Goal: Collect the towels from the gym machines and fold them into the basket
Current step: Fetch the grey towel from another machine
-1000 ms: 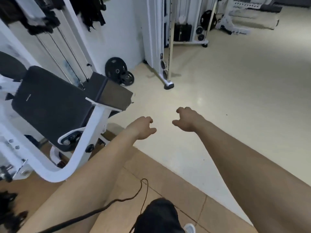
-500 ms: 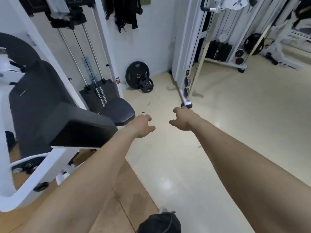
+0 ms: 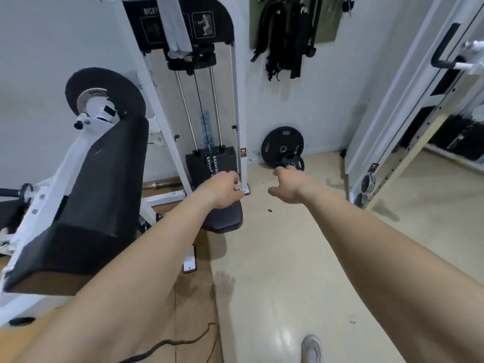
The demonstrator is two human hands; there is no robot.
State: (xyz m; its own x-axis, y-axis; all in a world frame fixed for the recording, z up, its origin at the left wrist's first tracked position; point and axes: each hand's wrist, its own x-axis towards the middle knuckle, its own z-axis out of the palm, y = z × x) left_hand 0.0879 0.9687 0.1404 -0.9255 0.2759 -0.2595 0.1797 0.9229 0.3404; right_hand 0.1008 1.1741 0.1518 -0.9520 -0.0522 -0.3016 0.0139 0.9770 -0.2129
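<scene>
A grey towel (image 3: 175, 27) hangs over the top of the white biceps machine (image 3: 237, 106), draped down in front of its black placard. Both my arms stretch forward, well below the towel. My left hand (image 3: 222, 191) hovers in front of the machine's weight stack with fingers loosely curled and holds nothing. My right hand (image 3: 289, 186) is beside it to the right, fingers loosely curled, also holding nothing. No basket is in view.
The machine's black arm pad (image 3: 86, 205) and seat (image 3: 225, 218) stand at left and centre. Black weight plates (image 3: 282, 148) lean on the wall. Black straps (image 3: 285, 35) hang above them. A white cable rack (image 3: 408, 113) stands at right. A cable (image 3: 170, 344) lies on the floor.
The view has swung left and up, bringing the biceps machine and the grey towel on top fully into sight. Both hands stay stretched forward, holding nothing.
</scene>
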